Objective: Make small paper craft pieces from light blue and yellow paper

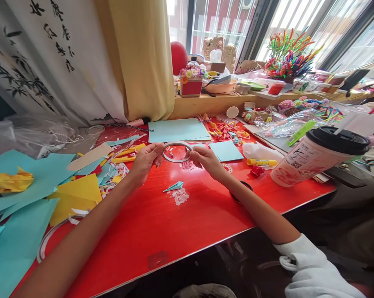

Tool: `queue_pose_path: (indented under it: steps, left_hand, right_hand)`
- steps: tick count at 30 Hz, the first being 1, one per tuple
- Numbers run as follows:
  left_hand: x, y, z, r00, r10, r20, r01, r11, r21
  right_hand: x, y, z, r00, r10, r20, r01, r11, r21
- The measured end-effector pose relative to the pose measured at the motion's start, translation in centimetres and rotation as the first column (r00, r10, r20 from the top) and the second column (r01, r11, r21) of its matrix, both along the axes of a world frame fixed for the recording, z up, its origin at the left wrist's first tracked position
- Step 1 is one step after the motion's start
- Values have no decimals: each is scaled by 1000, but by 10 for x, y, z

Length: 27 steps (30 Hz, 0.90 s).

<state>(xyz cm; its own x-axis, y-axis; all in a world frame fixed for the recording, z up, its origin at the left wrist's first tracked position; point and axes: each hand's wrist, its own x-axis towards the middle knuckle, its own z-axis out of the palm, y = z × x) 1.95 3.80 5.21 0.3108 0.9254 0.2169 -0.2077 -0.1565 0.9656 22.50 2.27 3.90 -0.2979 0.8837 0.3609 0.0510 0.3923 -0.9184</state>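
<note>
There are two hands (148,160), one held ring (176,161), one lidded cup (314,155), one blue cone (174,186), one red balloon (178,58), one table (162,229).

The right sleeve (314,265) is whitish, loose and creased, with bunched folds.

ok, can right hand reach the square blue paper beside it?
Probably yes: the right hand is close, and nothing visible lies between it and the square blue paper, though it holds the pale ring and may need to let go.

The ring (177,160) is white, table (187,223) red, folded paper (175,186) turquoise, and white curtain (90,62) bamboo-patterned in black.
</note>
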Motion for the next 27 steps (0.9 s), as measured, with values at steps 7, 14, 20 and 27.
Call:
queue_pose_path:
  steps: [7, 14, 20, 27]
  left_hand:
    - [6, -4, -3, 991, -42, 130, 63, 985, -162]
    - [14, -3, -24, 997, -57, 45, 66, 967, -245]
    - [12, -4, -20, 997, 81, 4, -80, 991, -104]
    - [16, -11, -13, 973, -201, -116, 181, 970, -162]
  right_hand:
    - [4, -6, 10, 980, 175, 93, -170, 984, -55]
    - [-2, -12, 7, 934, 346, 92, -333, 934, -132]
    - [-10, -13, 6, 926, 235, -296, -313, 915, -253]
    - [-8, -10, 11, 868, 89, -488, -263, 917, -299]
